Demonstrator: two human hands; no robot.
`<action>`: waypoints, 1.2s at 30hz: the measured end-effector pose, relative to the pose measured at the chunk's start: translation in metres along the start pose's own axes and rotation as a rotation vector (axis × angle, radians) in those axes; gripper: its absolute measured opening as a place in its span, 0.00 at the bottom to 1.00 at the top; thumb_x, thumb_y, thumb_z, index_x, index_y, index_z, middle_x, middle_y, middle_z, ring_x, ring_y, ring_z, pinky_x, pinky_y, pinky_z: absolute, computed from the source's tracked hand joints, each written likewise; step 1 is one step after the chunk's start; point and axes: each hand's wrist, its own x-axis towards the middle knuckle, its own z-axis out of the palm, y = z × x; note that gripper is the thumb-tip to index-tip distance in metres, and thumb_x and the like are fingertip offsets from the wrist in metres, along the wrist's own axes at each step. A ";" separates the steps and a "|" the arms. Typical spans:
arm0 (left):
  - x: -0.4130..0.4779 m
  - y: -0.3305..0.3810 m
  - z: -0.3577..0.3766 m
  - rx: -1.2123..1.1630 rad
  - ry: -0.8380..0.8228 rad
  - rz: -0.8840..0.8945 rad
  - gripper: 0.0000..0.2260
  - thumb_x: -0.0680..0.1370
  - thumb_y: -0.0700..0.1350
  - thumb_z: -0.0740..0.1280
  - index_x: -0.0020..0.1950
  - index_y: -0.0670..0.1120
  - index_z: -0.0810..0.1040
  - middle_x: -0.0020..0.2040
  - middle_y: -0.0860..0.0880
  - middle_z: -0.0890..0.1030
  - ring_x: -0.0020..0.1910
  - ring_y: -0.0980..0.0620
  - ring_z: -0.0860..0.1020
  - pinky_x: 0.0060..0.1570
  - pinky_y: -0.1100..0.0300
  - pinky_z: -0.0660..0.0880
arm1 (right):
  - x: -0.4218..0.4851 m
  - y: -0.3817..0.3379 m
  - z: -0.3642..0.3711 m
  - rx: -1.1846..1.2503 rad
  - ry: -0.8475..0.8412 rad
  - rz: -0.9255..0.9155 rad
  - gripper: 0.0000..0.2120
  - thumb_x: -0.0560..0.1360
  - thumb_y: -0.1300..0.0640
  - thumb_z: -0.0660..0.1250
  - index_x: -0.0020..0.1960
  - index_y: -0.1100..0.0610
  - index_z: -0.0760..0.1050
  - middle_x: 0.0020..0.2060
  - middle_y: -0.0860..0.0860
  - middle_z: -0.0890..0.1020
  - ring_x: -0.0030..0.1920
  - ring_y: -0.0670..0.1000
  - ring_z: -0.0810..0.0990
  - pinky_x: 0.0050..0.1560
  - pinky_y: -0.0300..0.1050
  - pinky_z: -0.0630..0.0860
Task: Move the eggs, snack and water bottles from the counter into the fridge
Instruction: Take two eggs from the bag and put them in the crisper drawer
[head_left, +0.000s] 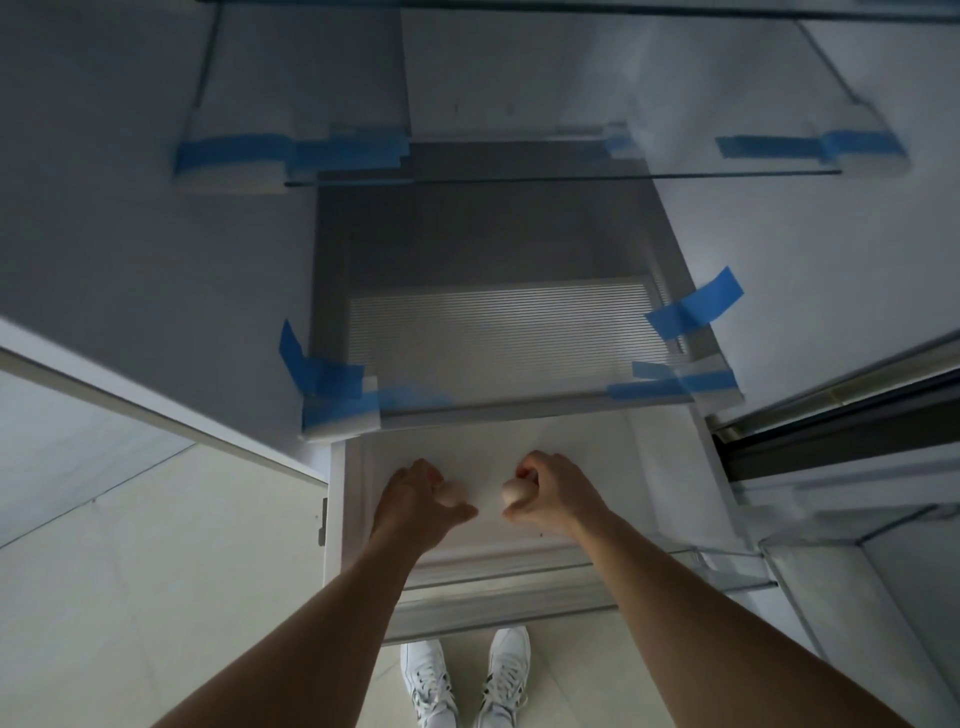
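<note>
I look down into the open fridge. Both arms reach into a pulled-out white drawer (597, 467) at the bottom. My right hand (553, 491) grips a pale egg (514, 491), which shows between its curled fingers and thumb. My left hand (415, 496) curls its fingers round a second egg (451, 493), mostly hidden and blurred, low over the drawer floor. The two hands are close together, a small gap apart. No snack or water bottles are in view.
Above the drawer lies a ribbed glass shelf (509, 338) held with blue tape (696, 306) and white foam blocks. Higher glass shelves (519, 179) sit above. The fridge door (857, 597) stands open at right, a white cabinet panel (130, 395) at left. My white shoes (467, 680) stand on a tiled floor.
</note>
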 end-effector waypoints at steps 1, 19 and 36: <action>-0.001 0.002 -0.002 0.018 -0.005 0.008 0.29 0.66 0.56 0.79 0.60 0.48 0.72 0.58 0.47 0.75 0.52 0.49 0.75 0.49 0.58 0.72 | -0.001 -0.001 -0.001 0.000 0.001 0.002 0.27 0.66 0.48 0.80 0.60 0.52 0.74 0.56 0.52 0.76 0.53 0.51 0.77 0.53 0.43 0.74; -0.128 0.039 -0.045 0.365 0.235 0.520 0.29 0.77 0.63 0.63 0.74 0.51 0.65 0.72 0.52 0.71 0.68 0.51 0.71 0.67 0.53 0.70 | -0.124 -0.035 -0.070 -0.337 0.318 -0.317 0.24 0.75 0.42 0.68 0.68 0.51 0.71 0.60 0.51 0.77 0.57 0.51 0.76 0.53 0.43 0.74; -0.224 0.082 -0.106 0.538 0.654 0.688 0.29 0.75 0.65 0.60 0.73 0.53 0.68 0.71 0.51 0.73 0.71 0.49 0.70 0.70 0.50 0.65 | -0.231 -0.072 -0.106 -0.302 0.726 -0.487 0.25 0.73 0.41 0.59 0.65 0.52 0.75 0.60 0.52 0.80 0.62 0.54 0.78 0.61 0.51 0.77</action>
